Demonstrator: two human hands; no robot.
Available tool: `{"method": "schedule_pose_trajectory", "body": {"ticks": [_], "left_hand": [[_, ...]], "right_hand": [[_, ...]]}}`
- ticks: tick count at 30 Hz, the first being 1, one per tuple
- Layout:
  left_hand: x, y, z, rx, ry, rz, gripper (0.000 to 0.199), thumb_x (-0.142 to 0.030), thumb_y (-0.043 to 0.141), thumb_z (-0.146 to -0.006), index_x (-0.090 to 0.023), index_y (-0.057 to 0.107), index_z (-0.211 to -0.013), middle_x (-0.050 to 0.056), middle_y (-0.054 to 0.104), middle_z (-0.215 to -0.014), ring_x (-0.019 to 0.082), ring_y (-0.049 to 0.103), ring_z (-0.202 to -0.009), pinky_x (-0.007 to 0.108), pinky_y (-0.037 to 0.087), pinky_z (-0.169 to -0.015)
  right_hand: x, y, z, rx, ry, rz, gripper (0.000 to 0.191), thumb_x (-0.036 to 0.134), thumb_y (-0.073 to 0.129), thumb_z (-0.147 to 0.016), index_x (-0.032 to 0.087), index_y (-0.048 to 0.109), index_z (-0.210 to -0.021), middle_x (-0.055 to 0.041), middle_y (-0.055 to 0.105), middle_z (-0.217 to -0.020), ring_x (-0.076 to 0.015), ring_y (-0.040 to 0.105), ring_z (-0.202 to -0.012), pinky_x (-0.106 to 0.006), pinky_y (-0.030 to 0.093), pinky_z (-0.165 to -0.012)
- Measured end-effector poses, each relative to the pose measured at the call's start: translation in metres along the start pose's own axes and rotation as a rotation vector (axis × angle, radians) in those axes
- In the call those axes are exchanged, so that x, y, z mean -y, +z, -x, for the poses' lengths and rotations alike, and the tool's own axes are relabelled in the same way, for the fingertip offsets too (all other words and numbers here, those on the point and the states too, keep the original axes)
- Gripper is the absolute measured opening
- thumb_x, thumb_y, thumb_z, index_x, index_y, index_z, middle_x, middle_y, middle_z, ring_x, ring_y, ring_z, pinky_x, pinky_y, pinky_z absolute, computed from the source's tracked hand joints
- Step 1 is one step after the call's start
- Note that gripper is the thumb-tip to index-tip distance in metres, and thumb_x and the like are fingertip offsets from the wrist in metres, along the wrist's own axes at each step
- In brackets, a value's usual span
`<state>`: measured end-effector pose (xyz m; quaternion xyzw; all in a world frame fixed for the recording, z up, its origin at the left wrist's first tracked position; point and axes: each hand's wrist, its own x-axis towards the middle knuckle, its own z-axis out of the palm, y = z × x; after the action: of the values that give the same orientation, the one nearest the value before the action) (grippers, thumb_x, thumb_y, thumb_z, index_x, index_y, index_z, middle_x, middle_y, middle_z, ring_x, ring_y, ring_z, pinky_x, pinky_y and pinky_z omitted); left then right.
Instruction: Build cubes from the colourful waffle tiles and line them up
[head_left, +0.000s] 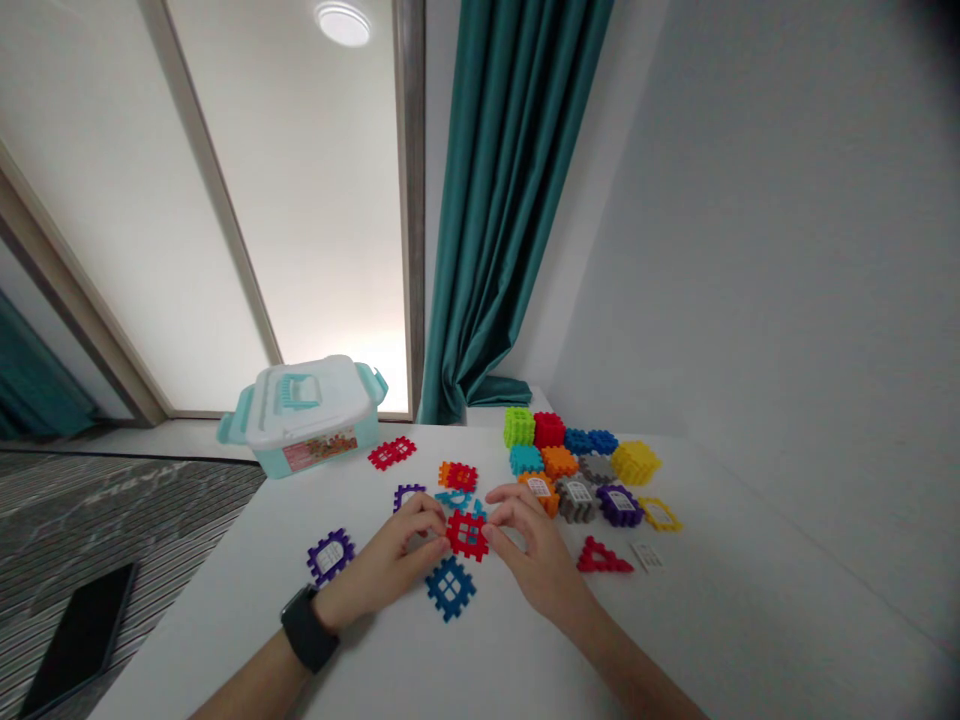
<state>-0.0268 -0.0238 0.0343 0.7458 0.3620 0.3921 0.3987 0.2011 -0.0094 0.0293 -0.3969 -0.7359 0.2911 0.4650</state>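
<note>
Between my two hands is a red square interlocking tile [467,536] with window-like openings. My left hand [411,548] pinches its left edge between thumb and fingers. On the opposite side, my right hand [525,540] holds the right edge with thumb and fingertips. Light-blue pieces [454,500] show just behind the red tile, partly covered; whether they are joined to it I cannot tell. A blue tile [451,588] lies flat just in front. Purple tiles [330,556] rest by my left hand, one partly hidden behind it. Farther back sits an orange and red piece [458,476].
Stacks of coloured tiles, including green [519,428] and yellow [636,462], stand at the back right. A red triangular piece [603,556] lies right of my right hand. A lidded plastic box [315,410] stands at the back left. A dark flat device [79,640] is at lower left.
</note>
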Motion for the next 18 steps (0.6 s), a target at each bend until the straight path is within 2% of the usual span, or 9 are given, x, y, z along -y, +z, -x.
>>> {"method": "schedule_pose_trajectory", "body": {"ticks": [4,10,12,14,16,18], "left_hand": [[-0.0069,0.0005,-0.0009,0.035,-0.043,0.077,0.042,-0.057,0.054,-0.097,-0.020,0.062,-0.079,0.006,0.055,-0.100,0.022,0.052,-0.099,0.035,0.041,-0.091],[-0.0082,0.0003,-0.0022,0.049,-0.057,0.108,0.046,-0.059,0.055,-0.096,-0.019,0.062,-0.076,0.006,0.057,-0.096,0.022,0.053,-0.098,0.034,0.042,-0.090],[-0.0066,0.0005,-0.0020,0.046,-0.053,0.079,0.044,-0.057,0.054,-0.097,-0.019,0.062,-0.076,0.006,0.057,-0.098,0.022,0.054,-0.098,0.035,0.042,-0.091],[-0.0062,0.0008,-0.0013,0.027,-0.045,0.024,0.041,-0.054,0.054,-0.098,-0.019,0.061,-0.078,0.007,0.058,-0.100,0.022,0.054,-0.100,0.035,0.043,-0.092],[-0.0073,0.0008,-0.0002,0.005,-0.038,-0.046,0.034,-0.050,0.055,-0.098,-0.020,0.061,-0.082,0.007,0.058,-0.104,0.023,0.053,-0.102,0.036,0.043,-0.093],[-0.0089,0.0000,0.0011,0.003,-0.036,-0.105,0.027,-0.047,0.058,-0.097,-0.021,0.062,-0.089,0.007,0.057,-0.108,0.023,0.053,-0.103,0.036,0.044,-0.092]], "right_hand": [[0.0010,0.0029,-0.0032,0.015,0.192,-0.234,0.023,0.040,0.062,-0.089,0.021,0.061,-0.075,-0.0085,0.059,-0.111,-0.0222,0.062,-0.097,-0.031,0.054,-0.072],[-0.0001,0.0048,-0.0034,0.023,0.246,-0.256,0.027,0.044,0.062,-0.088,0.021,0.061,-0.074,-0.0088,0.060,-0.111,-0.0237,0.060,-0.104,-0.028,0.053,-0.069],[-0.0014,0.0038,-0.0030,0.036,0.209,-0.207,0.026,0.042,0.060,-0.090,0.021,0.062,-0.077,-0.0084,0.060,-0.110,-0.0229,0.061,-0.101,-0.029,0.054,-0.070],[-0.0023,0.0021,-0.0018,0.030,0.116,-0.091,0.021,0.037,0.059,-0.092,0.021,0.063,-0.080,-0.0079,0.060,-0.110,-0.0227,0.062,-0.102,-0.033,0.055,-0.079],[-0.0023,0.0002,0.0005,0.004,-0.034,0.056,0.014,0.031,0.058,-0.095,0.022,0.065,-0.085,-0.0080,0.061,-0.110,-0.0231,0.063,-0.105,-0.038,0.054,-0.090],[-0.0012,-0.0012,0.0034,-0.019,-0.196,0.176,0.012,0.026,0.055,-0.097,0.023,0.065,-0.092,-0.0087,0.062,-0.112,-0.0233,0.063,-0.106,-0.040,0.053,-0.094]]}}
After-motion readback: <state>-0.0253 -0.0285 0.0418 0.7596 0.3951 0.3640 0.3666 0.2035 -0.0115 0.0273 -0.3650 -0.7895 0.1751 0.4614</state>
